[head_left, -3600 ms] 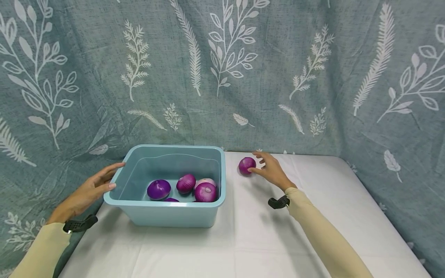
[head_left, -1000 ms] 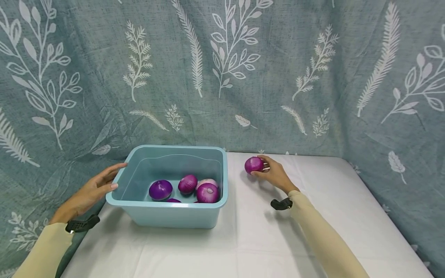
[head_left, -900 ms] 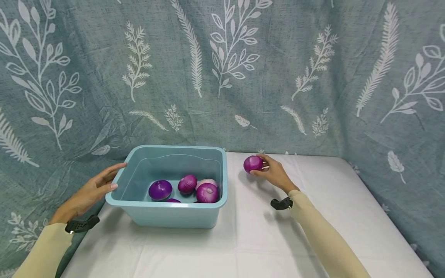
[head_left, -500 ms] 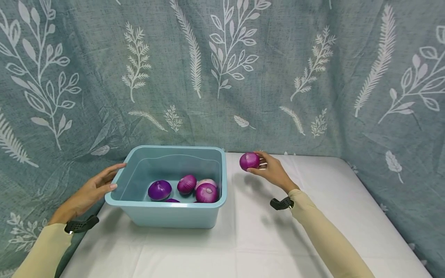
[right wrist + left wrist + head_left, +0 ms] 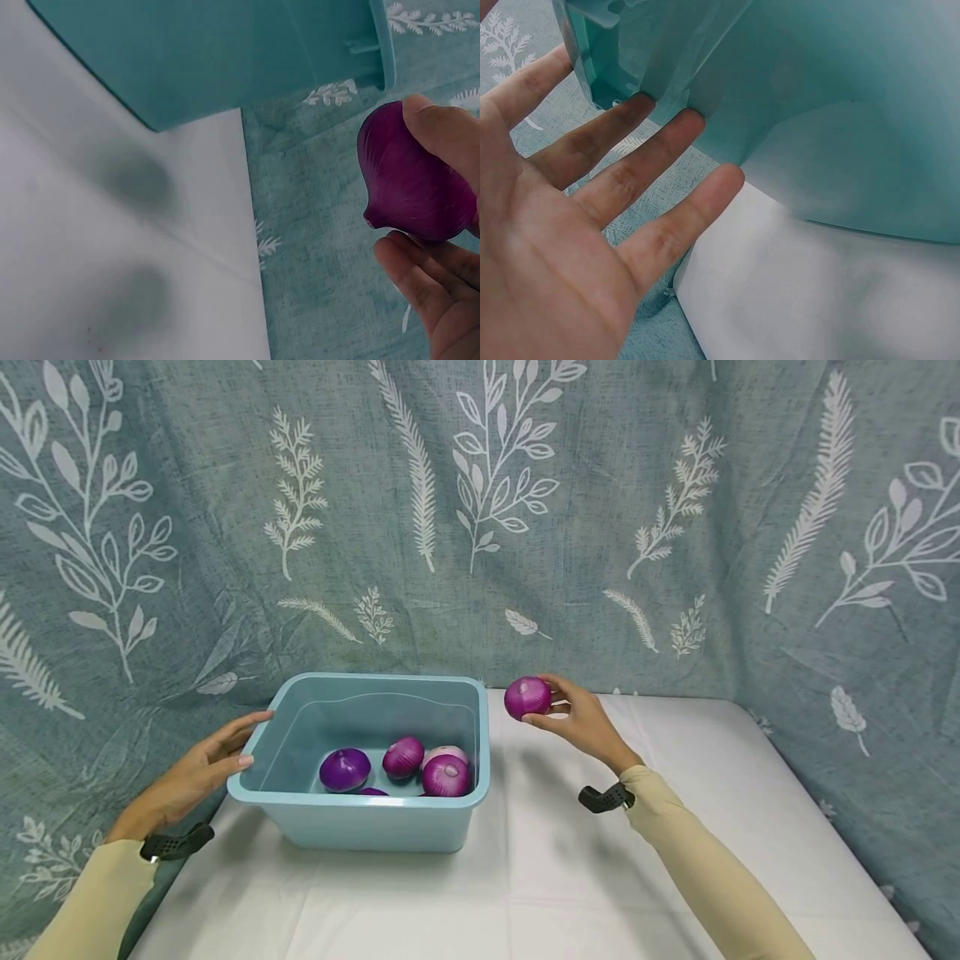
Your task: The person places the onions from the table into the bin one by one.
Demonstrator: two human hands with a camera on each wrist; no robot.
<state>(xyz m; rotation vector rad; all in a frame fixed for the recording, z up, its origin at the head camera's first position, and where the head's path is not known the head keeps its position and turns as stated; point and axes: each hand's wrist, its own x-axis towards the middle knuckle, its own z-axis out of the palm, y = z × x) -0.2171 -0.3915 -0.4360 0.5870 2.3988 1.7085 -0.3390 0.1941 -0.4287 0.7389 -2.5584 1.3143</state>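
Note:
A purple-red onion (image 5: 527, 698) is held up off the table between the thumb and fingers of my right hand (image 5: 581, 720), just right of the bin. The right wrist view shows the same onion (image 5: 416, 176) with its pointed end facing away from the palm. My left hand (image 5: 191, 772) touches the left side of the light blue plastic bin (image 5: 360, 827). Its fingers lie nearly straight against the outer wall in the left wrist view. Several onions (image 5: 345, 770) lie in the bin, and the front wall partly hides some of them.
The bin stands on a table with a white cloth (image 5: 555, 877). A grey-green curtain (image 5: 570, 527) with white leaf prints hangs behind and at both sides. Each wrist wears a black strap (image 5: 603, 797).
My right hand has taken hold of the onion, lifted it off the cloth and moved it left towards the bin. The left hand and the bin have stayed in place.

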